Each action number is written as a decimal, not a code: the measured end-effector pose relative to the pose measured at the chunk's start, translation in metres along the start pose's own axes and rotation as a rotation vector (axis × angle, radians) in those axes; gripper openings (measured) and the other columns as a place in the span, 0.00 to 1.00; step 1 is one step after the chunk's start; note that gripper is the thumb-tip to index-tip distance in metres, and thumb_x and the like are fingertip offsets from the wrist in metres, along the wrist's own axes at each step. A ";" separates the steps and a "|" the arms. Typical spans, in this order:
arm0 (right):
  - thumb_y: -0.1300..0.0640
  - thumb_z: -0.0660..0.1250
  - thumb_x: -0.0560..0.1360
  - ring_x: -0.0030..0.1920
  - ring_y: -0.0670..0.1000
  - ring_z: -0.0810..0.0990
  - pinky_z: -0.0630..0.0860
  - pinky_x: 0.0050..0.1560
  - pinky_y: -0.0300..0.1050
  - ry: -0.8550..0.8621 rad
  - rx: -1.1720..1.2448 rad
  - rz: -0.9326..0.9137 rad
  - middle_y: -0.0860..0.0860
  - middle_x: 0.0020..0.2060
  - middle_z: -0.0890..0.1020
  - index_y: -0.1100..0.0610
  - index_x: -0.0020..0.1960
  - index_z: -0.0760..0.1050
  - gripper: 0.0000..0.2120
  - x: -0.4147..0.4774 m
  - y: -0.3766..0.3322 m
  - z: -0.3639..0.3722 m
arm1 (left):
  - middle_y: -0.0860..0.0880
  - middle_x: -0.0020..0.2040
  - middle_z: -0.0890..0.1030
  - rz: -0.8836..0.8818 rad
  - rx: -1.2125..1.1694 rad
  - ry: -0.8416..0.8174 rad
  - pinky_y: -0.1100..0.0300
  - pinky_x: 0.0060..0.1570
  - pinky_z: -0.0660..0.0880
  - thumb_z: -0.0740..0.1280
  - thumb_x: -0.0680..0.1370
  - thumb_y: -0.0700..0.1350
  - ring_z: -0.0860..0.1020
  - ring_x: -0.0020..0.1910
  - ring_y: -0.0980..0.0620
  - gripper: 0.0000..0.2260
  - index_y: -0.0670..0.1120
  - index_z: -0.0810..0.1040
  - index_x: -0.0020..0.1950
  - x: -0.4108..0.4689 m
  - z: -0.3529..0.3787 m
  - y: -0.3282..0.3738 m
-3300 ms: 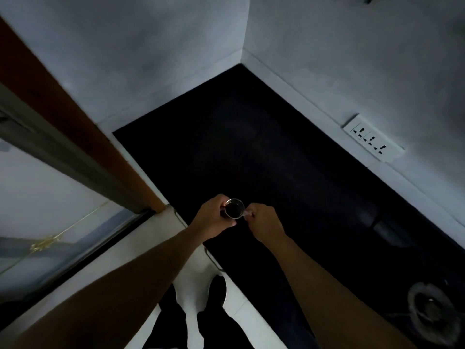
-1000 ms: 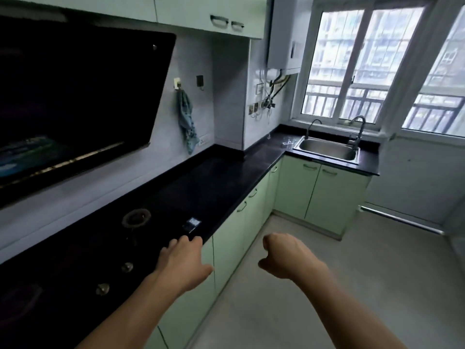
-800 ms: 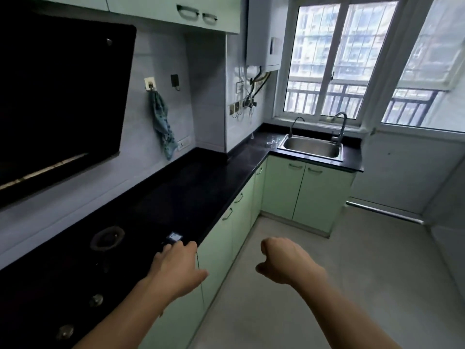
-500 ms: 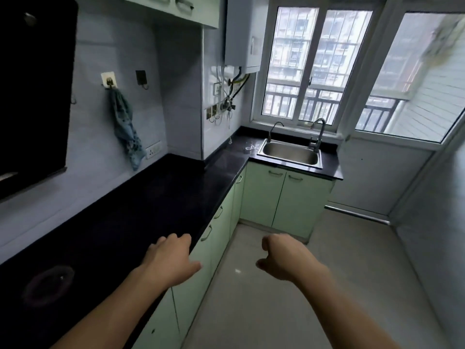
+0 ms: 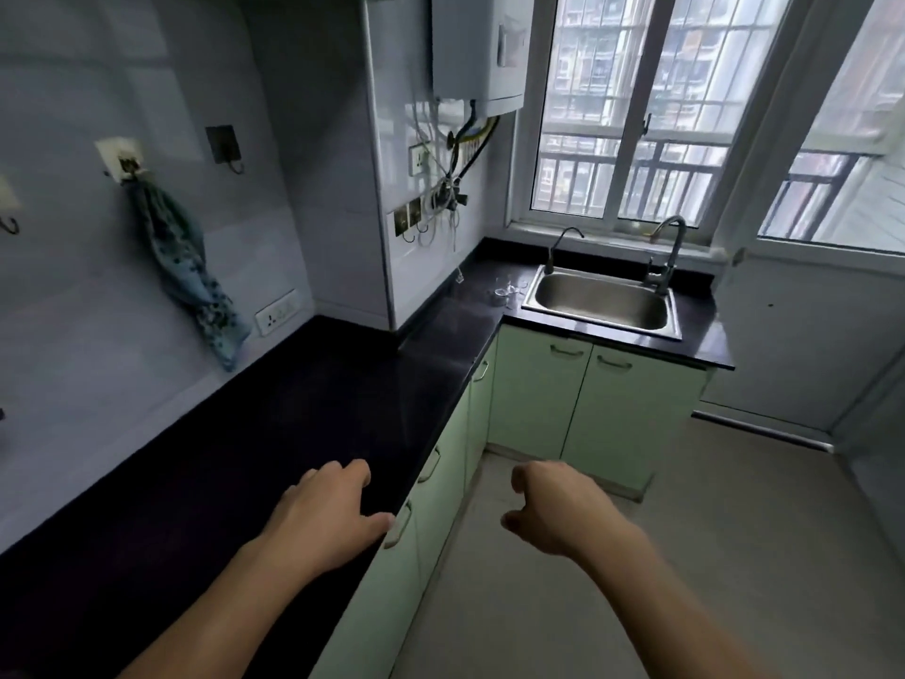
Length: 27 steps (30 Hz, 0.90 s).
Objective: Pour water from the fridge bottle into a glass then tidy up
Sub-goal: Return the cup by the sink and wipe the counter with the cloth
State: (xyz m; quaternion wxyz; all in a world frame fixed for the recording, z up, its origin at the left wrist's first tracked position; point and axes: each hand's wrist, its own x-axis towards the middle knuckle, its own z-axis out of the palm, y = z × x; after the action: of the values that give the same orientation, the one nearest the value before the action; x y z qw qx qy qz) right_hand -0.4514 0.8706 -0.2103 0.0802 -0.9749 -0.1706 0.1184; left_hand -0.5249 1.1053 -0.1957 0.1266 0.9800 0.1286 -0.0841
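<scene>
My left hand [image 5: 329, 514] hovers over the front edge of the black countertop [image 5: 274, 433], fingers loosely apart and holding nothing. Over the floor, my right hand [image 5: 556, 507] is loosely curled and empty. Small clear glass items [image 5: 504, 289] lie on the counter just left of the steel sink [image 5: 602, 301], too small to identify. No bottle and no fridge are in view.
Pale green base cabinets [image 5: 578, 399] run under the L-shaped counter. Two taps [image 5: 668, 252] stand behind the sink below the window. A blue cloth [image 5: 191, 272] hangs from a wall hook. A white water heater [image 5: 482, 46] with hoses hangs in the corner. Grey floor [image 5: 685, 556] lies to the right.
The view swung from a dark counter corner, where both hands held a small glass, along the counter toward the sink. The hob has left the view. Both hands are now empty.
</scene>
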 end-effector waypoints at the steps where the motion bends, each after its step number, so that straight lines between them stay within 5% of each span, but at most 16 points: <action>1: 0.47 0.68 0.75 0.57 0.57 0.79 0.78 0.57 0.53 -0.008 -0.009 -0.033 0.53 0.57 0.81 0.55 0.61 0.76 0.18 0.023 0.004 -0.003 | 0.53 0.57 0.75 -0.034 -0.008 0.002 0.56 0.52 0.76 0.66 0.74 0.63 0.75 0.53 0.53 0.24 0.53 0.71 0.66 0.014 -0.001 0.003; 12: 0.45 0.68 0.73 0.54 0.56 0.81 0.79 0.53 0.52 -0.111 -0.066 -0.390 0.51 0.52 0.81 0.51 0.55 0.76 0.14 0.216 -0.029 -0.045 | 0.55 0.56 0.75 -0.378 -0.104 0.066 0.58 0.55 0.75 0.67 0.74 0.63 0.74 0.55 0.55 0.24 0.53 0.71 0.65 0.112 -0.025 -0.013; 22: 0.43 0.68 0.74 0.57 0.56 0.79 0.73 0.52 0.47 -0.144 -0.090 -0.494 0.51 0.56 0.80 0.52 0.58 0.75 0.18 0.327 -0.096 -0.050 | 0.54 0.60 0.74 -0.470 -0.147 0.104 0.62 0.48 0.72 0.67 0.74 0.63 0.75 0.56 0.54 0.23 0.53 0.71 0.64 0.199 -0.051 -0.078; 27: 0.44 0.68 0.75 0.58 0.58 0.78 0.71 0.52 0.47 -0.142 -0.125 -0.547 0.53 0.57 0.79 0.52 0.59 0.75 0.17 0.372 -0.114 -0.051 | 0.51 0.59 0.76 -0.514 -0.036 0.093 0.57 0.53 0.74 0.67 0.74 0.63 0.75 0.58 0.50 0.22 0.52 0.72 0.61 0.237 -0.057 -0.093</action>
State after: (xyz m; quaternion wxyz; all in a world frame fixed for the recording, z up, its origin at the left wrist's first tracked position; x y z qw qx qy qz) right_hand -0.1342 1.1014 -0.2150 0.0367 -0.8849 -0.4395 0.1496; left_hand -0.3171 1.2619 -0.2092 0.1122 0.9155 0.3805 -0.0664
